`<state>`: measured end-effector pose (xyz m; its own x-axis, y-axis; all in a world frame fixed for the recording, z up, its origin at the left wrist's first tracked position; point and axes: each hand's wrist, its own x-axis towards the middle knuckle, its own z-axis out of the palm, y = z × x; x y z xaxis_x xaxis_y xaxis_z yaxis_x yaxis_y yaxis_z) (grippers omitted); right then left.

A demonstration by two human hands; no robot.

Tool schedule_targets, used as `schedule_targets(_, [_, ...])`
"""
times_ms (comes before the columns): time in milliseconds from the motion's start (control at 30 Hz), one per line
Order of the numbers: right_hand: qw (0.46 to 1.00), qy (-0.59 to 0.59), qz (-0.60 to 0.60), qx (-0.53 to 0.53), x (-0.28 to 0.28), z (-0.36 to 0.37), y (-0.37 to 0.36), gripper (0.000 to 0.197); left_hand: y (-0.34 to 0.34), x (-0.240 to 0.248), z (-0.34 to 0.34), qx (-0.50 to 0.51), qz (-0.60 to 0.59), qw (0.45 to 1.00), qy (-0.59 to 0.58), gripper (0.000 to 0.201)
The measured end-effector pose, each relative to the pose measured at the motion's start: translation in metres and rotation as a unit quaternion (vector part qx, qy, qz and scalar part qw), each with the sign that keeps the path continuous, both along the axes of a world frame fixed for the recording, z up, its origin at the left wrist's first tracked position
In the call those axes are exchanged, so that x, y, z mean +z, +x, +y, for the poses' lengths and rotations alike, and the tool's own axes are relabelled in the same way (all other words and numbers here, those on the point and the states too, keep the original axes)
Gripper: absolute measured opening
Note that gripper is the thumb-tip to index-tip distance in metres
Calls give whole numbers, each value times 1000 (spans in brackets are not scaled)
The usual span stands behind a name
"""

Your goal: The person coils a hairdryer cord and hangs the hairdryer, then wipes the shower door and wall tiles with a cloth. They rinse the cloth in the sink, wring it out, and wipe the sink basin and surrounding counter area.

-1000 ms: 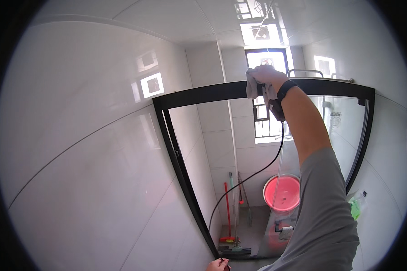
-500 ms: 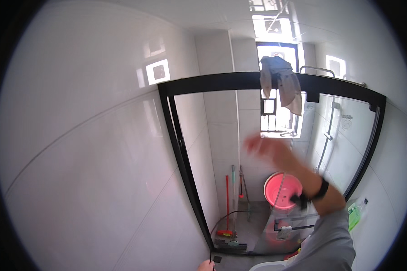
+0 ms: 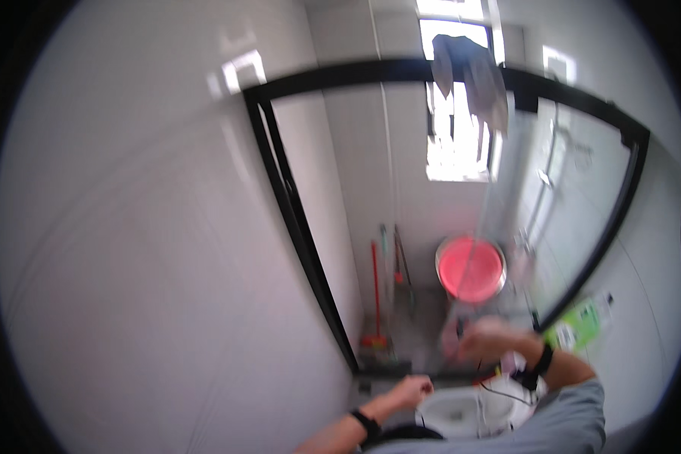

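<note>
My left hand [image 3: 410, 391] is low in the middle, above the front of a white toilet [image 3: 437, 401]. Its fingers are curled closed, and whatever they may hold is too small to make out. Up and to the right, my right hand [image 3: 486, 339] is in front of the lower glass of the shower screen, smeared by motion so its grip is unclear. Black bands circle both wrists, and a thin dark cord [image 3: 507, 394] hangs beneath the right one. A grey-beige cloth [image 3: 473, 72] drapes over the black top rail [image 3: 356, 73], out of reach of both hands.
Behind the glass stand a pink-red basin [image 3: 471, 270], a red-handled broom [image 3: 375, 295] and other long-handled tools. A green-and-white package [image 3: 579, 325] is at the right wall. Tiled wall [image 3: 144, 265] runs along the left, and a bright window [image 3: 458, 144] is at the back.
My right hand has dropped from in front of the window to the lower glass. My left hand has come up and right from the bottom edge. The view has tilted down; the cloth still hangs.
</note>
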<state>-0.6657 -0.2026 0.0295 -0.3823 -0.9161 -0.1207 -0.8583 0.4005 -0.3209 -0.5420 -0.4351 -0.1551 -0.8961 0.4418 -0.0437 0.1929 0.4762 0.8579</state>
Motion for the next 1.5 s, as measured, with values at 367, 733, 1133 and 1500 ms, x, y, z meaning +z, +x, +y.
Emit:
schedule_targets(367, [911,164,-165,-341,133,23,37,20,-29,76,-6,81,99,988,84,8])
schedule_targets(733, [897,-309,-275,-154,21,-29,81,99,13,226,-46,153,70,940,296,22])
schedule_targets(1133, [813,-143,-554,-109,5,-89,118,75,128,131,-110,194,-96,900,379,22])
schedule_targets(1500, [892,102,-420,-132,-38,-92,152,39,205,45,-103,201,-370,907,12,30])
